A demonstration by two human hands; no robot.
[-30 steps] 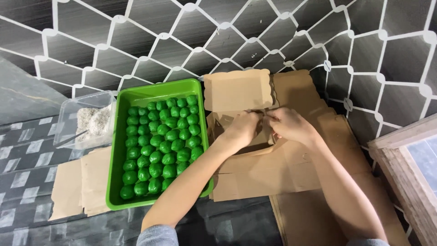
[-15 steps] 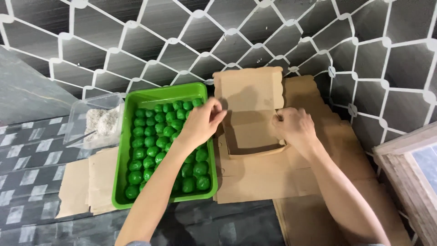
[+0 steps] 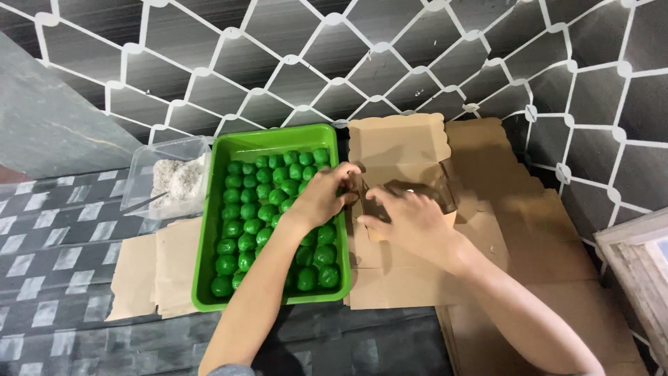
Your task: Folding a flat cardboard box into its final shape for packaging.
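Head cam: my left hand (image 3: 321, 198) hovered loosely curled over the green balls (image 3: 259, 212), holding nothing I could tell. My right hand (image 3: 410, 219), fingers spread, pressed the cardboard box (image 3: 403, 167) at three o'clock of the green tray (image 3: 209, 244). An unsteady box could've folded.

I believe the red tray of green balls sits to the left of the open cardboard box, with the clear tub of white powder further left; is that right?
Not quite: the head view shows the tray is green, not red. The rest holds: it carries the green balls, it lies left of the open cardboard box, and the clear tub of white powder stands further left.
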